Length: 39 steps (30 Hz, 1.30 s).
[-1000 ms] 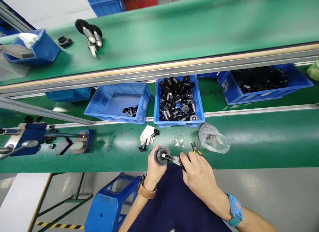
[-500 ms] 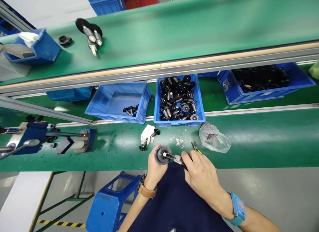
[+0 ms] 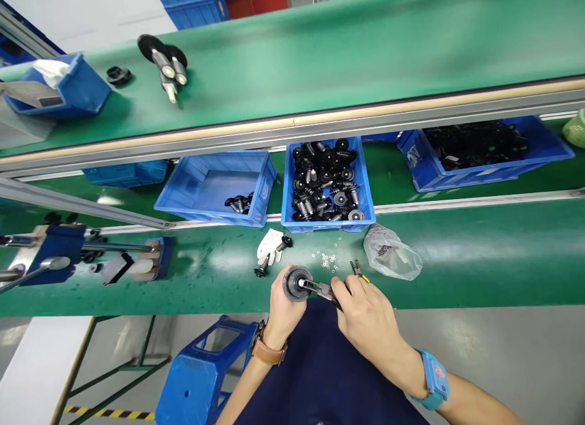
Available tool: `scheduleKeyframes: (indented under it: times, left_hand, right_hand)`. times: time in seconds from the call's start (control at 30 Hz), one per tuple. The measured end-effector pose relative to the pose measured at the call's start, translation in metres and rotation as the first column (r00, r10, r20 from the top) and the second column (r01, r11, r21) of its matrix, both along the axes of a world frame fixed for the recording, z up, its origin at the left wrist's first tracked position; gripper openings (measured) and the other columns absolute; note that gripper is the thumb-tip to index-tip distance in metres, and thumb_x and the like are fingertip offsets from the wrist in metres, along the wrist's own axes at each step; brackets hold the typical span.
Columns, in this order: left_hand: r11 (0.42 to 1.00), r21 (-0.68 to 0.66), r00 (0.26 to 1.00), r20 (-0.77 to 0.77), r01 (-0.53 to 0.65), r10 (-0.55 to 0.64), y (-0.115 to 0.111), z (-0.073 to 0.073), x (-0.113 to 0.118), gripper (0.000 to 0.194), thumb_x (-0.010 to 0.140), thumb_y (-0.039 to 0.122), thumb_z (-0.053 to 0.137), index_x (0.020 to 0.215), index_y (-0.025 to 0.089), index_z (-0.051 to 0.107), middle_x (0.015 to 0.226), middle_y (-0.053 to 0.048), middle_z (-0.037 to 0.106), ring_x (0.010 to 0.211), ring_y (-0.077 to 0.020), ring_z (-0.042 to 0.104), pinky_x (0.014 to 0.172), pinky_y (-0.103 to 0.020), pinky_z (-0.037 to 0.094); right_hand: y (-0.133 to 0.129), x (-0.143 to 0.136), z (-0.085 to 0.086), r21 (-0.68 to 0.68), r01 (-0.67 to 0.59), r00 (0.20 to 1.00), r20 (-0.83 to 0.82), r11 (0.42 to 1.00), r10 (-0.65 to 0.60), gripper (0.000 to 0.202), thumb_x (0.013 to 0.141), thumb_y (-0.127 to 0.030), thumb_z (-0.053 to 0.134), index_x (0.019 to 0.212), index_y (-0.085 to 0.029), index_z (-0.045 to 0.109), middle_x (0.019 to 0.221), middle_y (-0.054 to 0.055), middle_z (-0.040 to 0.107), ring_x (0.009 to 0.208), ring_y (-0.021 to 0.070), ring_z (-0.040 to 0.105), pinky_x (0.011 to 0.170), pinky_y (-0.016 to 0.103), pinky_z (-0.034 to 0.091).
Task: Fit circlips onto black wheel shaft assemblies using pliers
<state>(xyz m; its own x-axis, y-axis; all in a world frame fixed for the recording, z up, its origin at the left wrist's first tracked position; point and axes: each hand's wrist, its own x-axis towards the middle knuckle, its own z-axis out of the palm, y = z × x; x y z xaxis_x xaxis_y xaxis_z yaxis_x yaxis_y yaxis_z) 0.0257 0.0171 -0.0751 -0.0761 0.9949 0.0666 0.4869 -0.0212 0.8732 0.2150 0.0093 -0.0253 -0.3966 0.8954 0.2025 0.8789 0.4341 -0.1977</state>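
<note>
My left hand [image 3: 282, 309] is wrapped round a black round part [image 3: 292, 286] with a pale centre, held over the bench's front edge. Pliers [image 3: 325, 290] are gripped in my right hand [image 3: 365, 312], their tips touching the centre of that part. Small white rings [image 3: 328, 260] lie scattered on the green bench beyond my hands. To their left, two black parts rest by a white glove [image 3: 270, 245]. A second pair of pliers [image 3: 358, 270] with yellow on the handle lies beside a clear plastic bag [image 3: 392, 254].
Behind the bench stand a blue bin full of black parts [image 3: 289, 213], a blue bin holding a few [image 3: 205, 181], and another [image 3: 450, 180] at right. A press fixture [image 3: 55, 254] occupies the left. A blue stool [image 3: 189, 382] stands below the bench.
</note>
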Motion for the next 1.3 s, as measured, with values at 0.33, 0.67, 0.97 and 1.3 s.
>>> scheduleKeyframes:
  times: [0.33, 0.67, 0.97, 1.3]
  left_hand:
    - [0.999, 0.021, 0.999, 0.000, -0.033, 0.033, 0.001, 0.000, 0.001, 0.015, 0.080, 0.008, 0.057, 0.088, 0.019, 0.064, 0.083, -0.003, 0.070, 0.076, -0.0189, 0.068, 0.074, -0.030, 0.055]
    - [0.978, 0.114, 0.982, -0.083, 0.176, -0.167, 0.004, 0.006, -0.009, 0.023, 0.086, 0.008, 0.054, 0.104, 0.019, 0.064, 0.098, -0.008, 0.070, 0.090, -0.0217, 0.068, 0.084, -0.035, 0.057]
    - [0.966, 0.253, 0.985, -0.146, -0.052, 0.091, -0.002, -0.009, 0.005, 0.028, 0.083, 0.003, 0.051, 0.101, 0.019, 0.064, 0.093, -0.006, 0.071, 0.085, -0.0206, 0.070, 0.077, -0.033, 0.058]
    - [0.973, 0.164, 0.987, -0.041, 0.160, -0.155, 0.005, -0.002, -0.010, 0.026, 0.086, 0.008, 0.055, 0.107, 0.019, 0.065, 0.101, -0.008, 0.072, 0.093, -0.0222, 0.071, 0.083, -0.035, 0.059]
  right_hand:
    - [0.002, -0.001, -0.001, 0.007, -0.027, 0.999, 0.019, 1.000, 0.027, 0.033, 0.089, -0.010, 0.056, 0.121, -0.014, 0.062, 0.089, 0.006, 0.058, 0.081, 0.0228, 0.051, 0.074, 0.036, 0.036]
    - [0.010, 0.004, -0.005, -0.055, -0.047, 0.999, 0.015, 0.997, 0.048, 0.038, 0.090, -0.013, 0.057, 0.128, -0.014, 0.058, 0.092, 0.007, 0.056, 0.084, 0.0245, 0.050, 0.073, 0.037, 0.035]
    - [-0.005, -0.010, -0.012, -0.084, 0.027, 0.999, -0.033, 0.996, -0.030, 0.035, 0.092, -0.016, 0.058, 0.127, -0.013, 0.057, 0.093, 0.007, 0.056, 0.082, 0.0246, 0.050, 0.073, 0.038, 0.038]
    - [0.001, -0.003, -0.013, -0.096, 0.007, 1.000, -0.010, 0.995, -0.008, 0.036, 0.091, -0.015, 0.059, 0.127, -0.013, 0.058, 0.094, 0.007, 0.056, 0.085, 0.0248, 0.050, 0.073, 0.038, 0.037]
